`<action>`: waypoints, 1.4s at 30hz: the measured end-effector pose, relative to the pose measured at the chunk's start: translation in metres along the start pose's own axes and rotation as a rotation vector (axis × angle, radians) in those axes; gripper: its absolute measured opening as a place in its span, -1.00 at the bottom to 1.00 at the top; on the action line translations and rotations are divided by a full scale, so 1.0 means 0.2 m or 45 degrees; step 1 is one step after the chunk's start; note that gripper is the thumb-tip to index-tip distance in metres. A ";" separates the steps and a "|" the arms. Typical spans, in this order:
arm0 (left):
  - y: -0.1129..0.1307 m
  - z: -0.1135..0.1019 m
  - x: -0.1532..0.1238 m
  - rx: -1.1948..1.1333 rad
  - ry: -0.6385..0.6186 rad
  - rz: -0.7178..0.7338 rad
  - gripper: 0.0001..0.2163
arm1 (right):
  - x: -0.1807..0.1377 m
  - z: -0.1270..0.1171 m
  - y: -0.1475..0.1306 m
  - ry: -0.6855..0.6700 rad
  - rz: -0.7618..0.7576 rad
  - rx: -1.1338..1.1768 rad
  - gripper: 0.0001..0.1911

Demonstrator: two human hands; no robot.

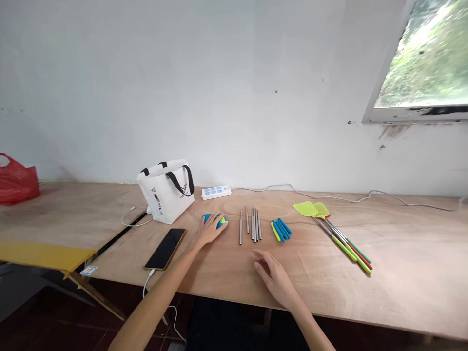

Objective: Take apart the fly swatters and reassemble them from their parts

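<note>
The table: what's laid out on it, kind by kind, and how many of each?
Metal rods: 6
Blue and green handle grips: about 6, bunched, hard to split
Fly swatters: 3
Blue and green swatter heads under the left hand: count hidden
Phone: 1
White tote bag: 1
Power strip: 1
Red bag: 1
Total: about 19, heads excluded

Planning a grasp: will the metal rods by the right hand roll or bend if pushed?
The metal rods look thin, round and smooth, so they would probably roll sideways on the flat table and slip in a pinch. Being metal, they likely stay stiff.
</note>
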State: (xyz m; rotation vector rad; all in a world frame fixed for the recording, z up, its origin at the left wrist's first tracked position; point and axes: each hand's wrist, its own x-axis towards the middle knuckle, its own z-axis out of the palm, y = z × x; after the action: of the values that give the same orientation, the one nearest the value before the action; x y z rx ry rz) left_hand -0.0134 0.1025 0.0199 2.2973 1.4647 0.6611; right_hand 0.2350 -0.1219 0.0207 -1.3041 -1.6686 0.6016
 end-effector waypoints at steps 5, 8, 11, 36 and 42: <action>0.03 0.01 -0.12 0.289 -0.041 0.034 -0.43 | 0.00 0.00 -0.01 -0.006 0.007 -0.020 -0.69; 0.06 0.00 -0.18 0.375 -0.063 0.011 -0.38 | 0.00 -0.01 -0.02 -0.012 0.012 -0.025 -0.68; 0.08 0.00 -0.23 0.440 -0.090 -0.027 -0.35 | -0.01 -0.01 -0.02 -0.014 0.015 -0.007 -0.67; 0.07 0.03 -0.05 0.500 0.143 -0.137 -0.57 | -0.03 -0.89 0.68 0.178 0.603 -1.492 -0.40; 0.01 0.01 0.01 0.497 0.187 -0.154 -0.57 | -0.02 -0.88 0.68 0.216 0.632 -1.495 -0.40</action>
State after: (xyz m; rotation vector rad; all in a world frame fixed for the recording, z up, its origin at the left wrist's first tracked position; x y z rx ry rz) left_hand -0.0096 0.1023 0.0195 2.4552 1.9314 0.5585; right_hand 0.4557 -0.1075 -0.0075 -2.5454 -1.5527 -0.3368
